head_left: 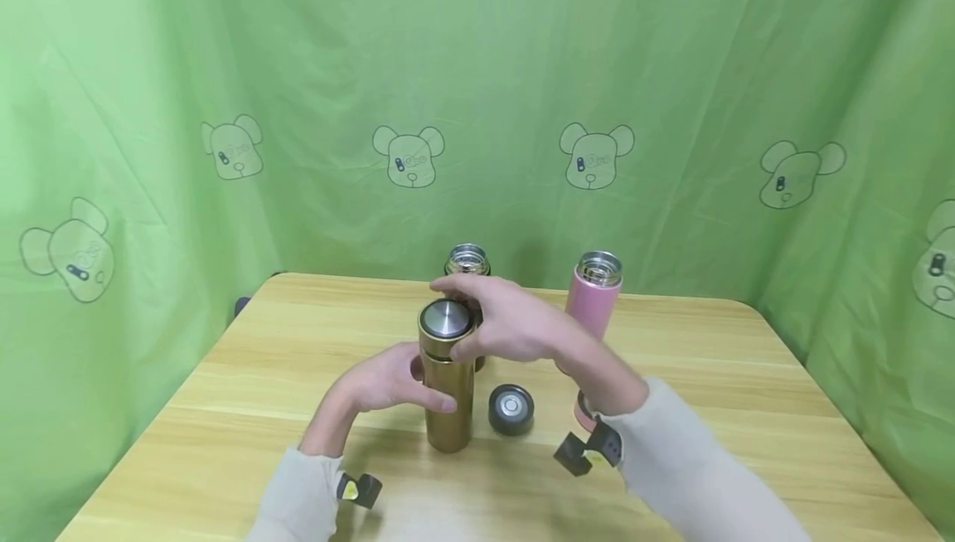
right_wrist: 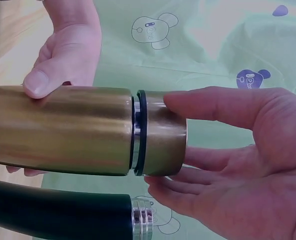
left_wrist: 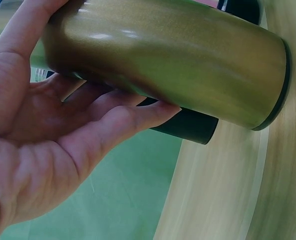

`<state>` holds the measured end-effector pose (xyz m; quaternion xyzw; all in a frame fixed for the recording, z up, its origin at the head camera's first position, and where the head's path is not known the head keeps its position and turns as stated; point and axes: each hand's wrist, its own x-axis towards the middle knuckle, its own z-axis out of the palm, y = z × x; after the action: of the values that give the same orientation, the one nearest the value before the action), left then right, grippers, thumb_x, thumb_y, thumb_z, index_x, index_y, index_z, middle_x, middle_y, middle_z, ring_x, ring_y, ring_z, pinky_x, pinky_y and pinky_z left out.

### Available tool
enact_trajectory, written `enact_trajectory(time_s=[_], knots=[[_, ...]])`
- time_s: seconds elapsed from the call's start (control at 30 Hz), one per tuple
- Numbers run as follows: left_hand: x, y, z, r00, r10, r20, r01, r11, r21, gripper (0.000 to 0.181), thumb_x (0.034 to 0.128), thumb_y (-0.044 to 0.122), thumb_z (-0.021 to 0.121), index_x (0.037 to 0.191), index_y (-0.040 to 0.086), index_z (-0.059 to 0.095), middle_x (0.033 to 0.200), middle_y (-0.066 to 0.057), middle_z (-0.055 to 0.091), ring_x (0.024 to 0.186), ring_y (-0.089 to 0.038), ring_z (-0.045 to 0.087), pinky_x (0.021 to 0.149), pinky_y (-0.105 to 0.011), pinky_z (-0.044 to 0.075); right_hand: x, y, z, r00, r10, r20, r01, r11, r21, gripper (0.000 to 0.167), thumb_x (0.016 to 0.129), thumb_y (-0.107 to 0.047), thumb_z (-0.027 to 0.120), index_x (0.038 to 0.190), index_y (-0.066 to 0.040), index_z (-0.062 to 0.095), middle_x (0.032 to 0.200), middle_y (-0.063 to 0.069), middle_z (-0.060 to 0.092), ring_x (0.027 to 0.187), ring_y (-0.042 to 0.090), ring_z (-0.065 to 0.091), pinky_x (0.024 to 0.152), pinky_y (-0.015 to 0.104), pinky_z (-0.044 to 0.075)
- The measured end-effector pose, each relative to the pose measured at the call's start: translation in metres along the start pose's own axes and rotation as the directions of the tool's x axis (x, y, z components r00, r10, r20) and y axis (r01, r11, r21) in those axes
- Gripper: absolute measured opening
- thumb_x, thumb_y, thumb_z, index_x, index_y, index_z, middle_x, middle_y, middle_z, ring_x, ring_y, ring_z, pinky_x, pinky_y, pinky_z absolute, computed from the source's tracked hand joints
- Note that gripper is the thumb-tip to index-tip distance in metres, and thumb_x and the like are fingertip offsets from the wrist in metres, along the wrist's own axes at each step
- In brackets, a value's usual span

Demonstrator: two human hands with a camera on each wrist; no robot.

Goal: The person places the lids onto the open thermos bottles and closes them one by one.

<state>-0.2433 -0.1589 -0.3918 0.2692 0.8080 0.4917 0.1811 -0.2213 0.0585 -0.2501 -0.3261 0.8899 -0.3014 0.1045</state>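
A gold thermos (head_left: pixel 448 409) stands upright on the table in the head view. My left hand (head_left: pixel 391 378) grips its body from the left, thumb across the near side; the fingers curl along the thermos in the left wrist view. With thumb and fingers, my right hand (head_left: pixel 515 318) holds the gold lid (right_wrist: pixel 165 132) at the top. A narrow gap with a silvery neck and black ring shows between lid and body in the right wrist view. Just behind stands a dark thermos (right_wrist: pixel 63 210) without a lid, partly hidden by my right hand in the head view.
A pink thermos (head_left: pixel 591 302) with an uncovered steel mouth stands at the back right. A dark lid (head_left: pixel 511 409) lies on the wooden table (head_left: pixel 746 409) right of the gold thermos. Under my right wrist a pink lid (head_left: pixel 585 418) is partly hidden. Green curtain (head_left: pixel 492 45) surrounds the table.
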Motion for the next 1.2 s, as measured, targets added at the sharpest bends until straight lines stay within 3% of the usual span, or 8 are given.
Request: enact_trajectory(time_s=[0.27,0.77,1.0,1.2], knots=[[0.0,0.002,0.0,1.0,-0.008,-0.005,0.008,1.0,0.009,0.07,0.0786,0.038,0.086,0.141,0.029,0.055,0.137,0.008,0.062,0.128,-0.016,0.058,0.111,-0.048,0.043,0.0,0.003,0.0,1.0,0.028,-0.001,-0.028,0.999,0.024,0.074,0.077,-0.009,0.079,0.146,-0.013,0.052,0.138,0.01,0.063,0.12,0.025,0.062,0.104,0.045,0.051],[0.001,0.001,0.0,1.0,-0.018,-0.024,0.018,1.0,0.01,0.068,0.0771,0.036,0.087,0.138,0.028,0.057,0.132,0.008,0.065,0.123,-0.015,0.06,0.108,-0.044,0.046,0.004,0.01,0.013,0.991,0.028,-0.128,-0.025,0.999,0.028,0.069,0.075,-0.033,0.087,0.132,-0.009,0.058,0.114,0.005,0.062,0.103,0.019,0.061,0.088,0.034,0.055],[0.001,0.001,0.001,0.999,-0.03,-0.035,0.03,0.999,0.02,0.069,0.0767,0.037,0.087,0.138,0.028,0.057,0.133,0.008,0.064,0.123,-0.016,0.06,0.109,-0.046,0.045,0.004,0.012,0.019,0.985,0.066,-0.158,-0.065,0.998,0.009,0.07,0.075,-0.04,0.087,0.13,-0.011,0.055,0.12,0.008,0.053,0.109,0.022,0.054,0.088,0.035,0.055],[0.001,0.001,0.0,0.999,-0.028,-0.034,0.029,0.999,0.022,0.07,0.0768,0.037,0.087,0.139,0.029,0.056,0.136,0.008,0.064,0.126,-0.016,0.059,0.111,-0.047,0.044,0.001,0.016,0.012,0.998,0.017,-0.064,-0.011,0.997,0.079,0.088,0.077,-0.034,0.086,0.15,-0.01,0.042,0.14,0.009,0.055,0.124,0.024,0.057,0.105,0.044,0.05]])
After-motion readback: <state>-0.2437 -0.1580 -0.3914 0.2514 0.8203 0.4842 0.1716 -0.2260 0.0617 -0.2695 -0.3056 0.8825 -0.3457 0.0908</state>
